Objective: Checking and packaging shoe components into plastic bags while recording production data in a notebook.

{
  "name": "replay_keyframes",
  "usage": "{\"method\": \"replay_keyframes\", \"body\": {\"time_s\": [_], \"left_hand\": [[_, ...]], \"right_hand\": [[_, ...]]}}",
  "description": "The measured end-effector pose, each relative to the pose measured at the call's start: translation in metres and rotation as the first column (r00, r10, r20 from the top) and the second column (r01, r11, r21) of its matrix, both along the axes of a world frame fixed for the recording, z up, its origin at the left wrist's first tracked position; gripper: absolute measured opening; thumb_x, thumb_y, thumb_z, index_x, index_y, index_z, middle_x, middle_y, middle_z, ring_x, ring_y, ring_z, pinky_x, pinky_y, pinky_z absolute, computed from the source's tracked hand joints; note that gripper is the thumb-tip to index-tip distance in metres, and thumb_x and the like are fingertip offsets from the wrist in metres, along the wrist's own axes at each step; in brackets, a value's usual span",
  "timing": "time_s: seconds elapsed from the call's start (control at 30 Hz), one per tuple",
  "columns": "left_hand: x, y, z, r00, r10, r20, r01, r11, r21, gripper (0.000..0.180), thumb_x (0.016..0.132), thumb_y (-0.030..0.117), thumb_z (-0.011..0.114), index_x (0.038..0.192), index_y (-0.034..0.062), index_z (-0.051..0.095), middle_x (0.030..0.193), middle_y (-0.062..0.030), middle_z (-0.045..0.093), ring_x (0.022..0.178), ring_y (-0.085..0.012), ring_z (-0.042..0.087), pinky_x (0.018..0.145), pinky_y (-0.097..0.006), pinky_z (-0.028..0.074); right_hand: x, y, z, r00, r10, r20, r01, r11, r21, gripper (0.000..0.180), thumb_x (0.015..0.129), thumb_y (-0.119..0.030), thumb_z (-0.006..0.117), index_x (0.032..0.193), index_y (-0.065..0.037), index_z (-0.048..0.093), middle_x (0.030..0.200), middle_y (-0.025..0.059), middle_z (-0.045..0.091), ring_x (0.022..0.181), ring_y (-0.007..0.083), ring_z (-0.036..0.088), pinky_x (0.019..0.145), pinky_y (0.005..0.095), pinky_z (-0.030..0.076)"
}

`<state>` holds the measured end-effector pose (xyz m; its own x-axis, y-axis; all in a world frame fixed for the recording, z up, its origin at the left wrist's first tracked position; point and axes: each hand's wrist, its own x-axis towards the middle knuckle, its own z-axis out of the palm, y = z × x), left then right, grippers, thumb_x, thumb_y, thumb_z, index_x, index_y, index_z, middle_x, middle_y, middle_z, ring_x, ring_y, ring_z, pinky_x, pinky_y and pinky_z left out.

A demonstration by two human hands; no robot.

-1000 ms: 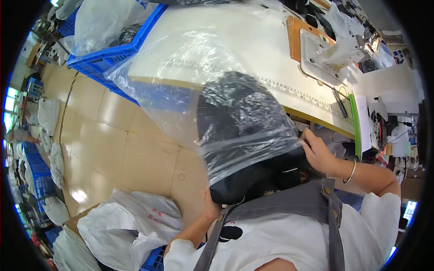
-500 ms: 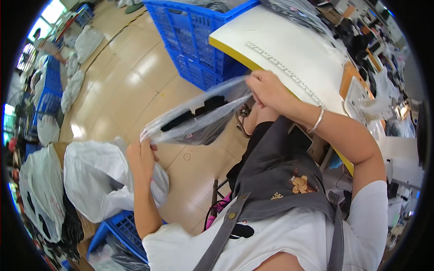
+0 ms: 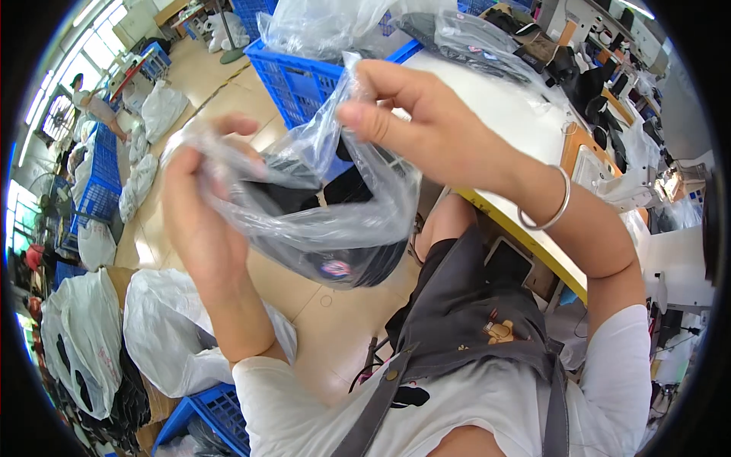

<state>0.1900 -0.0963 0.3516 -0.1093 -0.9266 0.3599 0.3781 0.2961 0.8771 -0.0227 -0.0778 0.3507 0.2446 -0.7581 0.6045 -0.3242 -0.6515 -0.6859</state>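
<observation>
A clear plastic bag (image 3: 304, 228) is held up in front of me, its mouth spread wide. Inside lie dark, flat pieces (image 3: 350, 185) of a kind I cannot make out, and a small round coloured mark shows low on the bag's front. My left hand (image 3: 205, 206) grips the left side of the rim, thumb and fingers partly under the film and slightly blurred. At the opposite side, my right hand (image 3: 403, 118) pinches the rim between thumb and fingers, pulling a corner upward.
Behind the bag stands a blue crate (image 3: 285, 85) piled with clear bags. A white table (image 3: 495, 107) with more bagged dark goods (image 3: 464, 46) and a sewing machine (image 3: 624, 183) is to the right. White sacks (image 3: 164, 327) and another blue crate (image 3: 217, 419) sit lower left. A person (image 3: 95, 103) stands far left.
Both hands have risen, bringing the bag up and closer. Its mouth, stretched nearly flat before, now gapes wide. The view has tilted, showing more of the room's far side.
</observation>
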Motion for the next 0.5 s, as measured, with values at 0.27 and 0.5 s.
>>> {"method": "replay_keyframes", "body": {"time_s": [0.27,0.5], "left_hand": [[-0.025,0.023,0.036,0.907,-0.1,-0.409,0.027,0.983,-0.18,0.025,0.088,0.02,0.043,0.093,0.0004,0.057,0.084,-0.0096,0.06,0.08,-0.0198,0.058,0.068,-0.038,0.049],[-0.083,0.029,-0.007,0.708,-0.577,-0.407,0.59,0.8,-0.106,0.034,0.084,0.018,0.052,0.112,0.0,0.047,0.106,-0.0101,0.054,0.093,-0.0191,0.054,0.08,-0.033,0.045]], "right_hand": [[-0.094,0.034,0.065,0.722,0.102,0.685,-0.189,0.981,0.052,0.037,0.096,-0.024,0.033,0.104,0.006,0.053,0.099,0.0176,0.06,0.095,0.0273,0.057,0.089,0.0417,0.043],[-0.091,0.072,0.045,0.375,-0.203,0.905,-0.352,0.871,0.341,0.036,0.096,-0.027,0.037,0.063,-0.011,0.033,0.053,-0.0043,0.029,0.043,0.0048,0.026,0.038,0.0195,0.025]]}}
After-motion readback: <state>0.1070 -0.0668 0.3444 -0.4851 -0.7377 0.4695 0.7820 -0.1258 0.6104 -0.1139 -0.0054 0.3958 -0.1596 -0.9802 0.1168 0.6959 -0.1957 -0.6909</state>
